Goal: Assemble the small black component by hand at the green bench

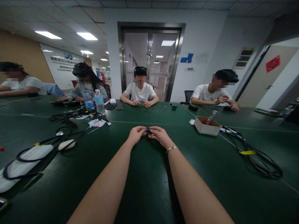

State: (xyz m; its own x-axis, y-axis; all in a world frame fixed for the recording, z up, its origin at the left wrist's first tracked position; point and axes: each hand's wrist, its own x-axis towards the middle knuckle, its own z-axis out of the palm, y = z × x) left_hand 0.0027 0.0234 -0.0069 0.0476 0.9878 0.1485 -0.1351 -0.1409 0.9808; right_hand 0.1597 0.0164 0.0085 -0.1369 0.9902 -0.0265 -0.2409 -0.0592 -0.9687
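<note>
At frame centre, the left hand [136, 134] and right hand [158, 133] pinch a small dark piece [147, 130] between fingertips (too small to identify) just above the desk [149, 174]; each grip looks clamped on it, mid-fiddling, so fine finger control comes next.

A small dark object [147, 129] sat at frame centre — pinched between both hands' fingertips, low over the green counter [149, 174] — too tiny to identify.

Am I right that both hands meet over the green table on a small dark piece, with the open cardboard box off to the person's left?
Not quite: the cardboard box lies to the person's right, as the head view shows. The left hand and right hand do meet on a small dark piece over the green table.
</note>
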